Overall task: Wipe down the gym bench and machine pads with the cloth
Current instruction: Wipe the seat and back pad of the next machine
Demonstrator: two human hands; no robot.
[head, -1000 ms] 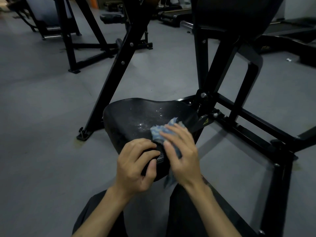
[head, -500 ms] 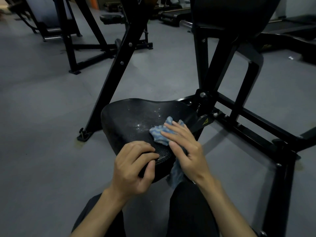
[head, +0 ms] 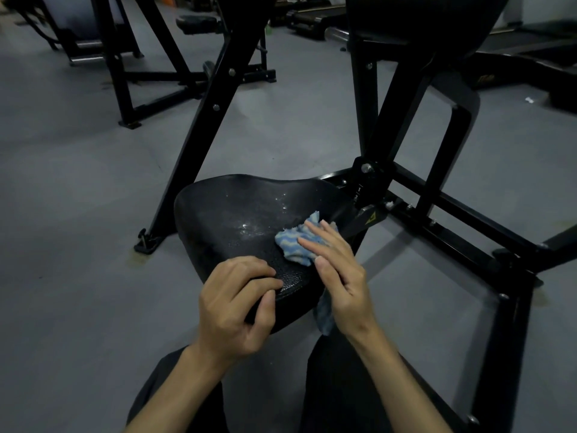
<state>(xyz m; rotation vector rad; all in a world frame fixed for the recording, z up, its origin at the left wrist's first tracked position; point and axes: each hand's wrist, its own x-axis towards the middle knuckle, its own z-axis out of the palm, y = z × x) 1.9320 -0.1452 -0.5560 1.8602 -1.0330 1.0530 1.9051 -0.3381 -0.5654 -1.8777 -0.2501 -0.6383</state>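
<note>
Blue-and-white cloth (head: 295,245), crumpled, lies on the black seat pad (head: 237,220), toward the pad's 4 o'clock side. One tail of it hangs off the near edge of the pad, below our right wrist.

Our right hand (head: 338,273) lies flat on the cloth, fingers straight and a little spread, pressing it to the pad; fingertips point to 11 o'clock. We see no curl around the fabric.

Our left hand (head: 235,310) grips the pad's near rim at about 7 o'clock from the cloth: fingers curled over the top surface, thumb against the front edge.

Pad surface: pebbled black vinyl, shallow dip in the middle. Bright specks and small wet-looking glints sit at 11 to 12 o'clock from the cloth, near the pad's centre and far right.

Outward: black steel frame (head: 437,201) joins the pad at 3 o'clock, with a bolt and a small yellow triangle sticker at the joint. A slanted black leg (head: 193,151) passes behind the pad at 10 o'clock and ends in a foot on the grey floor (head: 78,214). A large black back pad (head: 421,20) hangs at 1 o'clock, top of view. More dark machines stand at 11 and 2 o'clock, too dim to tell apart. Our dark trouser legs show at 6 o'clock.
</note>
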